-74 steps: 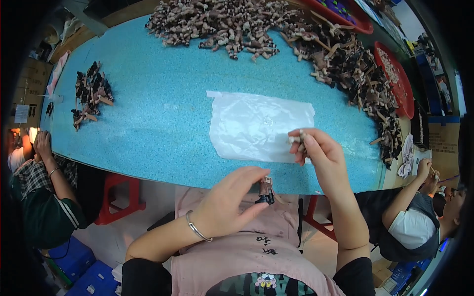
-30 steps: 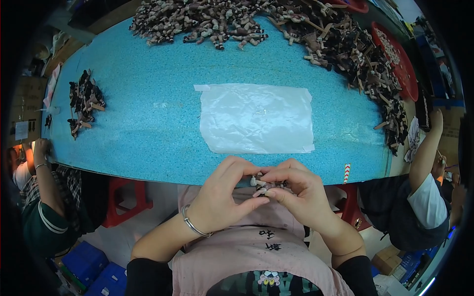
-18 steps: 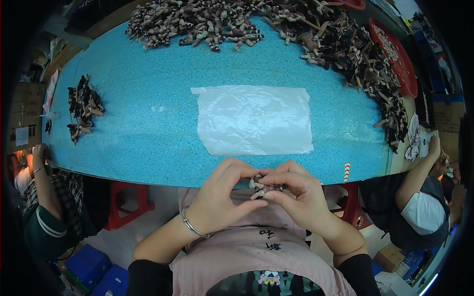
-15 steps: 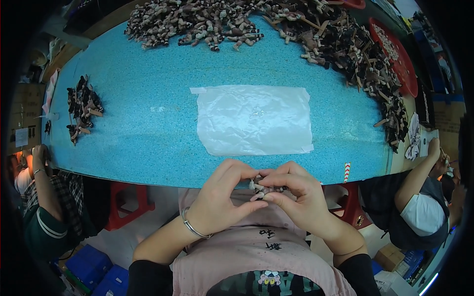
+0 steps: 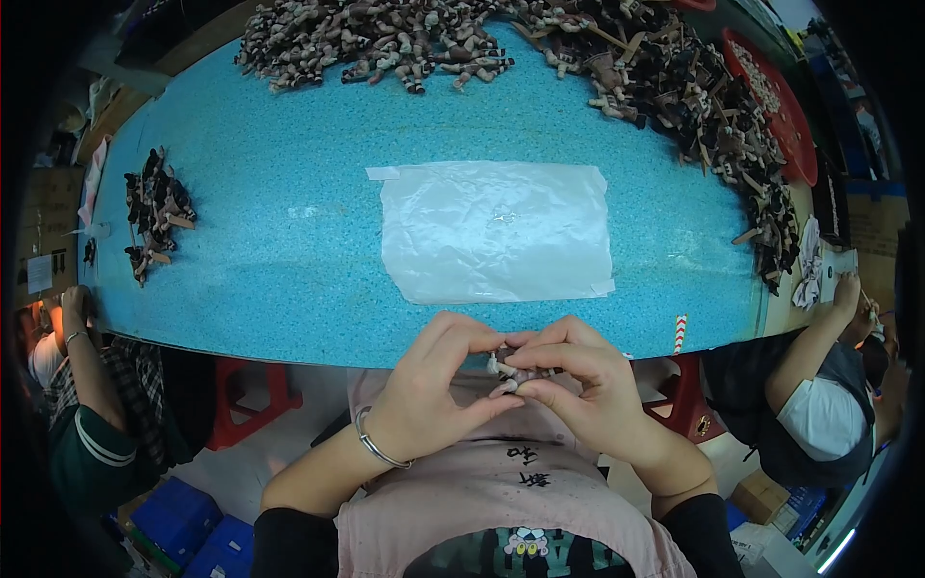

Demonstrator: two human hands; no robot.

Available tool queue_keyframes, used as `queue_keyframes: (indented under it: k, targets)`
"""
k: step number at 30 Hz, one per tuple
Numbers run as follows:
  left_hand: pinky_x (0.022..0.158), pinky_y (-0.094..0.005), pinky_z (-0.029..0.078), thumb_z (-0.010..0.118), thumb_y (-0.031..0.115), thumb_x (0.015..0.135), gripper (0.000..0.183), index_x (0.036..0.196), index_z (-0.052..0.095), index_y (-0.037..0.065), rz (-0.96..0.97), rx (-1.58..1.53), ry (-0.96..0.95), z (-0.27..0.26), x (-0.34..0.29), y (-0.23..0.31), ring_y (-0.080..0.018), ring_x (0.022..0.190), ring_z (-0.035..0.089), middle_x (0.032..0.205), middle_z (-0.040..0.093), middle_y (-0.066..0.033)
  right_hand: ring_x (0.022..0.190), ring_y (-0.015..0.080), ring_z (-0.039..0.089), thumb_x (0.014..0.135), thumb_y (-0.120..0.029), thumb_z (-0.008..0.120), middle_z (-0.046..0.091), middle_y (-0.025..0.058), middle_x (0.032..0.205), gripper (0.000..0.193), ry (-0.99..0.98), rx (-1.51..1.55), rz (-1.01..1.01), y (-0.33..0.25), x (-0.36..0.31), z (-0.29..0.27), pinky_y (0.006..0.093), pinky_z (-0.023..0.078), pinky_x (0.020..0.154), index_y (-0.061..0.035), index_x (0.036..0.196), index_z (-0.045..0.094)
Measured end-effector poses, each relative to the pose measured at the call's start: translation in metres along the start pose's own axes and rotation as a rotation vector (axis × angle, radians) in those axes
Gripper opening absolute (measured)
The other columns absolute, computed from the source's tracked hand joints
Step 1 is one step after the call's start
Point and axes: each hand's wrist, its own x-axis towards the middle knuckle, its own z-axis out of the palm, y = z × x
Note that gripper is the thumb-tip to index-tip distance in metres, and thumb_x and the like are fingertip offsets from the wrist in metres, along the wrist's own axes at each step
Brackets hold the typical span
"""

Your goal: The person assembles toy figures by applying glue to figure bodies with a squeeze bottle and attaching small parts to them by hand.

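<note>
My left hand [image 5: 434, 395] and my right hand [image 5: 583, 385] meet in front of my chest, just below the near edge of the blue table [image 5: 289, 270]. Together they pinch a small dark and pale toy figure part [image 5: 506, 371] between the fingertips; most of it is hidden by the fingers. A silver bracelet [image 5: 371, 448] circles my left wrist. A clear plastic sheet [image 5: 496, 231] lies flat on the table just beyond my hands.
A long heap of small brown figure parts [image 5: 540, 48] runs along the far edge and down the right side. A smaller pile [image 5: 154, 207] lies at the left. Red trays [image 5: 771, 96] stand at the far right. Other people sit at left [image 5: 87, 405] and right [image 5: 819, 385].
My right hand left the plastic sheet and came down to join my left hand at my chest. Since then both hands keep working the small part with little movement.
</note>
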Motion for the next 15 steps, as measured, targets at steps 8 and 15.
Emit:
queue_keyframes:
  k: [8,15]
  targets:
    - [0.079,-0.0347,0.049,0.079,0.009,0.067,0.045,0.104,0.056,0.000,-0.007,-0.030,-0.010,-0.002,0.001,0.004,-0.0282,0.093,0.057,0.100,0.058,-0.0142,0.106,0.0253,0.060,0.079,0.003,0.068,0.059,0.0103,0.099,0.024,0.034,0.010,0.026,0.002,0.001,0.002,0.0333,0.050,0.089,-0.0011,0.102,0.067]
    - [0.075,-0.0329,0.050,0.068,0.002,0.078,0.026,0.101,0.059,-0.002,0.018,-0.092,-0.066,-0.012,0.004,-0.006,-0.0276,0.088,0.060,0.097,0.060,-0.0154,0.105,0.0254,0.060,0.079,0.002,0.068,0.060,0.0106,0.101,0.022,0.041,0.153,0.104,0.004,0.004,0.002,0.0343,0.050,0.089,-0.0008,0.101,0.067]
